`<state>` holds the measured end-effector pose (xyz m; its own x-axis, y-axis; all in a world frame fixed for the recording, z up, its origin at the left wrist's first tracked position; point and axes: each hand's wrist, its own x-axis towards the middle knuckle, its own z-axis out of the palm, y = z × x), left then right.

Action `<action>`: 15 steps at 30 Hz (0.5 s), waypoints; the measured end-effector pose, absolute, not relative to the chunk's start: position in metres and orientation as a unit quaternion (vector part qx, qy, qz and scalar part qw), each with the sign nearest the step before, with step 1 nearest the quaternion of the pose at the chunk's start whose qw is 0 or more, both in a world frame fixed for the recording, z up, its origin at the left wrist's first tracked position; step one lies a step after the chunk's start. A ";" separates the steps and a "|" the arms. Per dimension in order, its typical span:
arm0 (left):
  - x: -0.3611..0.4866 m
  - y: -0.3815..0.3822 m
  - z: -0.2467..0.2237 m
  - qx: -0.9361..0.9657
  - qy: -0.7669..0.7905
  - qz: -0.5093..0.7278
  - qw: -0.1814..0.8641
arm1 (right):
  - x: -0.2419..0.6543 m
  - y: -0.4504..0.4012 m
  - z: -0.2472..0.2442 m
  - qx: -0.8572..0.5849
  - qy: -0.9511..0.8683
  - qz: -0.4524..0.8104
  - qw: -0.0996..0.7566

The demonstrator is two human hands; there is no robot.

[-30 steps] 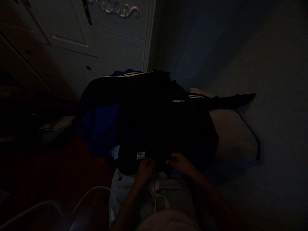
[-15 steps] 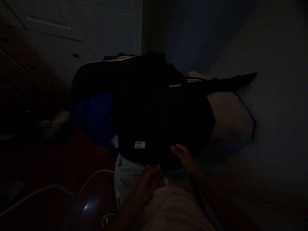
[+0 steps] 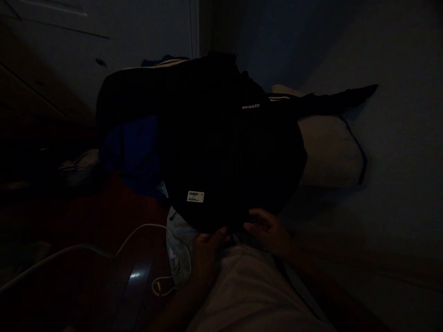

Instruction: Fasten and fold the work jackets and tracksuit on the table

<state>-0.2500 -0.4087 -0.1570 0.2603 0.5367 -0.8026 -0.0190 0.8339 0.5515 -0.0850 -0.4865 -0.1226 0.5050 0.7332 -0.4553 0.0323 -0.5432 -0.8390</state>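
A black jacket with pale stripes on its sleeves, small white lettering on the chest and a white label near the hem lies spread out in front of me. My left hand is closed at the bottom hem, thumb against curled fingers, pinching the dark cloth. Just to the right, my right hand grips the hem too, its thumb and fingers bent around the edge. Dim light hides most folds and the exact fastening between my hands.
Blue cloth and a pale bulky bag-like item lie under the jacket. Light grey fabric shows below it. A white cable crosses the reddish floor at left. A wall stands at right.
My right hand has come down from the jacket's front to its hem. My left hand has closed on the hem. The view has shifted slightly, raising the jacket in the picture.
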 end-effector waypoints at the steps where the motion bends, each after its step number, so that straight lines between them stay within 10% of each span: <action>1: -0.249 -0.411 -0.154 0.224 0.580 0.186 0.761 | -0.087 -0.489 -0.120 -0.770 -0.245 0.416 0.417; 15: -0.238 -0.419 -0.109 0.411 0.557 0.171 0.701 | -0.113 -0.491 -0.088 -0.744 -0.112 0.413 0.513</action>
